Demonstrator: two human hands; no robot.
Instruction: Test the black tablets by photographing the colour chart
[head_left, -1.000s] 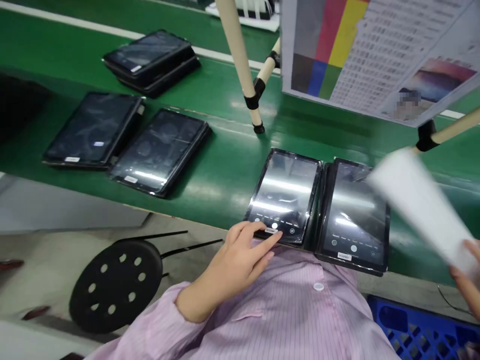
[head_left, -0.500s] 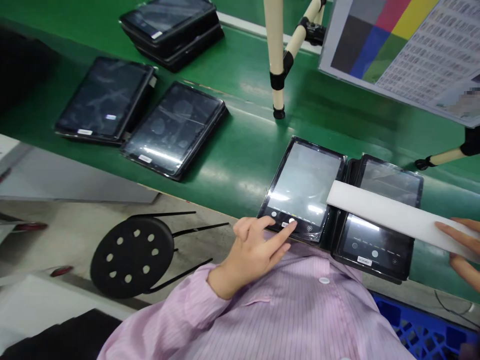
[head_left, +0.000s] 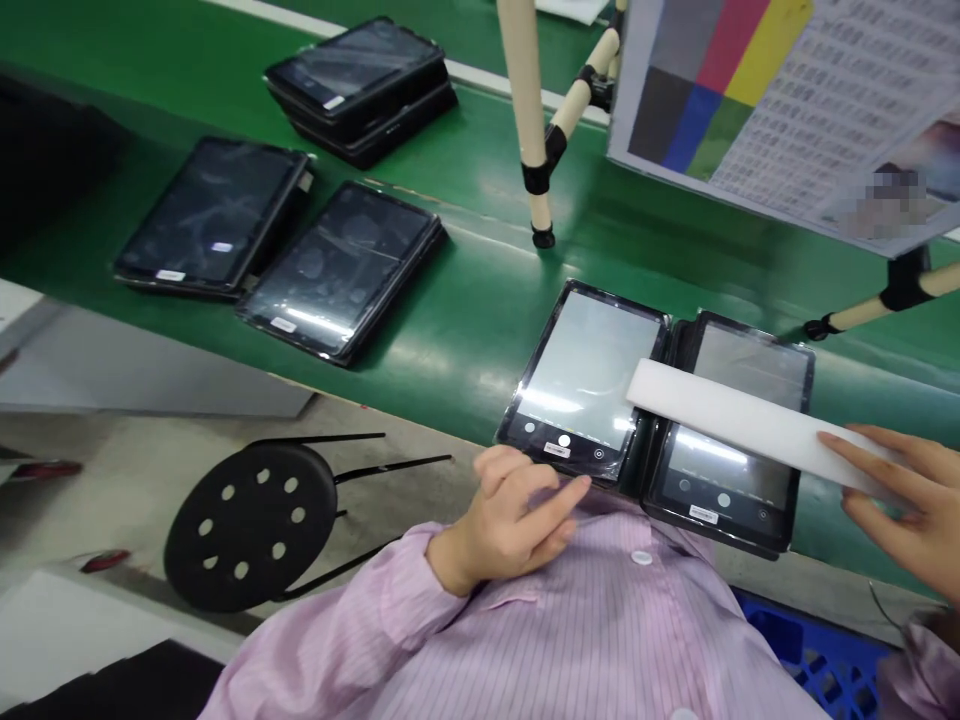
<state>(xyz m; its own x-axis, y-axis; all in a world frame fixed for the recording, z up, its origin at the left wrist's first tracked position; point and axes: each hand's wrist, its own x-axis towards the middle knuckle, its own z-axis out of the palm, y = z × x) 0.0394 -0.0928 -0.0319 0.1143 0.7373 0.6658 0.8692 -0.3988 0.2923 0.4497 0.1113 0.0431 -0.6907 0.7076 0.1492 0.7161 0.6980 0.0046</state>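
On the bench (head_left: 465, 290), near edge: left tablet (head_left: 592, 350) beside right tablet (head_left: 750, 358), both flat, screens up.
White bar (head_left: 720, 405): across right tablet, tip over left tablet's edge; contact unclear; probably light, fairly soft, best pinched at the end.
Right fingers (head_left: 877, 460): clasped around bar's outer end.
Left fingers (head_left: 555, 510): half curled, empty, by left tablet's near edge; touch impossible to tell.
Tablets' handling: likely rigid, slick, fragile glass; hold by side edges.

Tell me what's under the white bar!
Under the white bar lie the right tablet and part of the left tablet. The screen bits it covers can't be seen.
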